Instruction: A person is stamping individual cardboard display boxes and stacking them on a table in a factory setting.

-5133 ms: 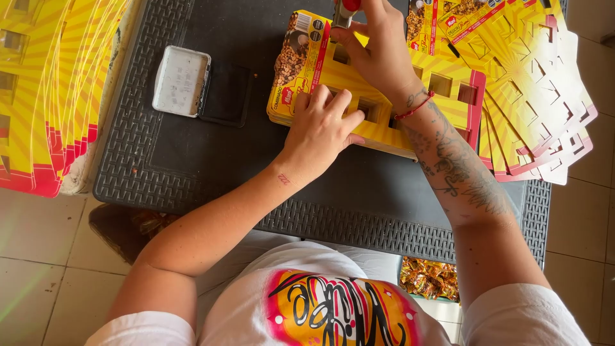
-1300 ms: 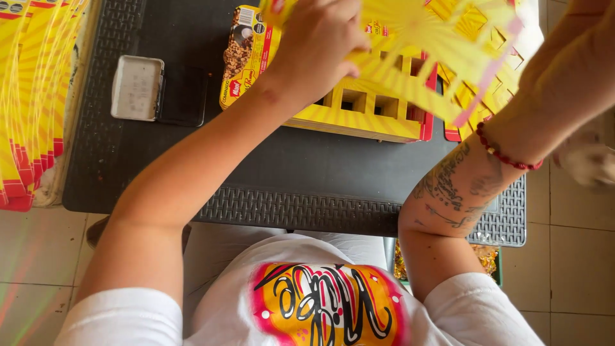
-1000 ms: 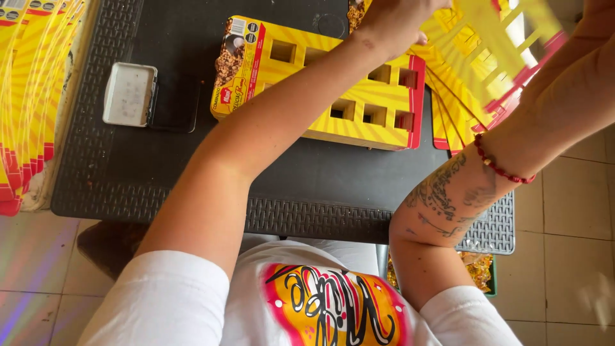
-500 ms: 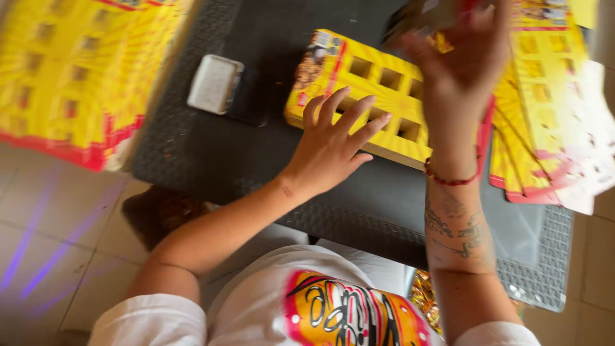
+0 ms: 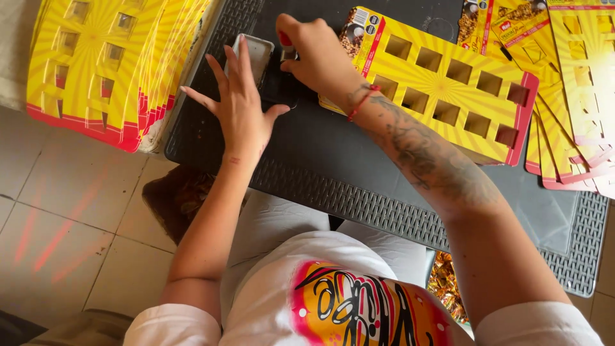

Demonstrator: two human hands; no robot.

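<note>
- Left hand (image 5: 240,112), upper middle-left of frame: spread wide, fingers straight and fanned, palm down, resting on the dark table (image 5: 333,160) with its fingertips at the small grey tin (image 5: 252,56). Grips nothing.
- Right hand (image 5: 314,51), top centre: curled shut, knuckles up, pinching a small stamp-like thing with a red top (image 5: 286,43); only a bit of it shows between thumb and fingers, so what it is exactly can't be told.
- That fist sits over a dark pad (image 5: 280,86) just right of the grey tin; whether the held thing touches the pad can't be told.
- Red string bracelet (image 5: 360,104) on the right wrist; the forearm below is tattooed.
- Yellow card sheet with square cut-outs (image 5: 448,86) lies flat on the table, upper right of centre, its left end just beside the right hand. Red edge at its right end.
- More of the same yellow sheets fanned out (image 5: 576,96) at the far right edge, overlapping.
- Another stack of yellow sheets (image 5: 109,61) at upper left, hanging over the table edge, well apart from the right hand, near the left hand's little finger.
- Bottom centre: person's white shirt with a bright print (image 5: 359,301); tiled floor (image 5: 70,224) at lower left.
</note>
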